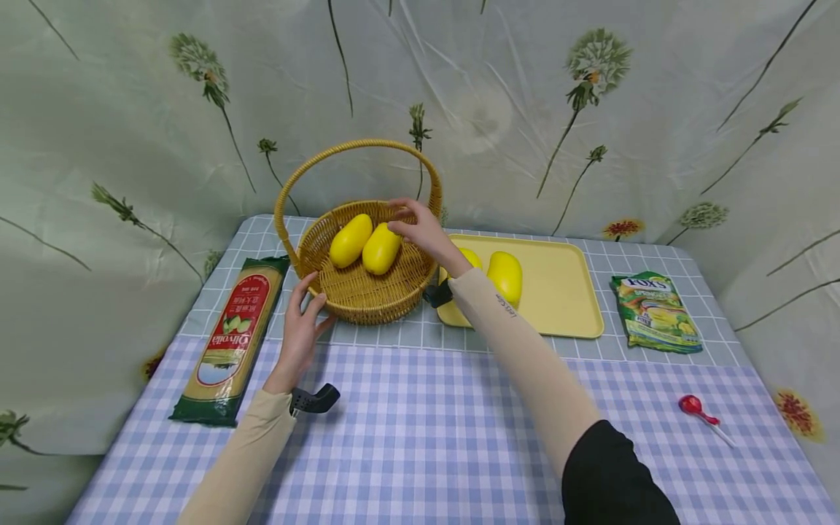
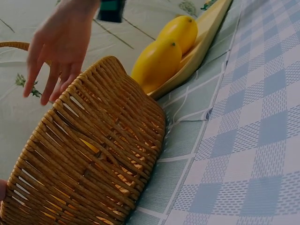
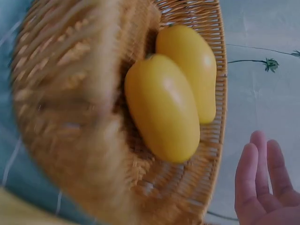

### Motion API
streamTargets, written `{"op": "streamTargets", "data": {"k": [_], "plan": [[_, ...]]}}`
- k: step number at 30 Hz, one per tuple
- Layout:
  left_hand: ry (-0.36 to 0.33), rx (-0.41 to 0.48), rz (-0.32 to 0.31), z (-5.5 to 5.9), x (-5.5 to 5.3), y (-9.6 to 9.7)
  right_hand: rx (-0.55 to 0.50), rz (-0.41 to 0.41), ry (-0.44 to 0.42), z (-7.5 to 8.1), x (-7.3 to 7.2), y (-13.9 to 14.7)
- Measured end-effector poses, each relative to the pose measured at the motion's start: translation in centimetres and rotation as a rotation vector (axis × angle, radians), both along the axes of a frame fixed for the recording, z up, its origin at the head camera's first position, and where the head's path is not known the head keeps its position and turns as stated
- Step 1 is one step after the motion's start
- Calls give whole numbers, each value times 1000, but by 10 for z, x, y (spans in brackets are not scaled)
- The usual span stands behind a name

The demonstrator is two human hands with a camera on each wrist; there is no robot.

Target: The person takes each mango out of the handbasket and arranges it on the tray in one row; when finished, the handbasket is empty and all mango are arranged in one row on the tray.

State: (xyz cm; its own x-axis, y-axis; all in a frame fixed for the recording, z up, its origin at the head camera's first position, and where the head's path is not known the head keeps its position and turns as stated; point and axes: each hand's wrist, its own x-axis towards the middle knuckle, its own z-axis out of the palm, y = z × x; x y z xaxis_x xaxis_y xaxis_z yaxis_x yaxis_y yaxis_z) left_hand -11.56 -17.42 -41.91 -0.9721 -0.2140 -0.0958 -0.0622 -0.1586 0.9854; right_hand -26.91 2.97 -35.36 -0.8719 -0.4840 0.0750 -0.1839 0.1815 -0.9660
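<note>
Two yellow mangoes (image 1: 351, 240) (image 1: 381, 249) lie side by side in a woven basket (image 1: 357, 299) with a tall arched handle. Over the basket's back right side is my right hand (image 1: 420, 230), its fingers loosely extended and holding nothing; the right wrist view shows this hand (image 3: 267, 187) beyond the rim, apart from the mangoes. At the basket's front left rim, my left hand (image 1: 300, 335) touches the outside with relaxed fingers. Only a fingertip of it shows at the edge of the left wrist view. Two more mangoes (image 2: 157, 63) (image 2: 180, 33) rest on a yellow tray (image 1: 558, 292), partly behind my right forearm.
Left of the basket lies a long pasta packet (image 1: 230, 335). A green FOX'S candy bag (image 1: 656, 312) is right of the tray, and a red lollipop (image 1: 692, 405) lies nearer on the checked tablecloth (image 1: 420, 437). A floral curtain (image 1: 499, 109) hangs behind the table.
</note>
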Motion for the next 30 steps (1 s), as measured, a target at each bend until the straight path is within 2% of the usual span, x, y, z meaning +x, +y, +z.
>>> {"op": "streamTargets", "data": {"k": [5,10,14,18,21,25,30], "plan": [[1,5,1,-2,-1,0,-6,-33,-98,-2,-3,-18],[-1,5,3,-5,-4,0,13,-77,-184,-11,-7,-29],[-9,4,9,-12,-9,-2,48,-110,-262,-17,-6,-32],[-12,4,13,-22,-13,-5,96,-103,-350,-20,-4,-33],[-8,1,17,-24,-14,-6,120,-83,-425,-22,-6,-33],[-14,3,22,-22,-14,-6,164,-39,-495,-27,-7,-33],[-29,12,23,-9,-9,-1,199,8,-515,-31,-6,-33]]}}
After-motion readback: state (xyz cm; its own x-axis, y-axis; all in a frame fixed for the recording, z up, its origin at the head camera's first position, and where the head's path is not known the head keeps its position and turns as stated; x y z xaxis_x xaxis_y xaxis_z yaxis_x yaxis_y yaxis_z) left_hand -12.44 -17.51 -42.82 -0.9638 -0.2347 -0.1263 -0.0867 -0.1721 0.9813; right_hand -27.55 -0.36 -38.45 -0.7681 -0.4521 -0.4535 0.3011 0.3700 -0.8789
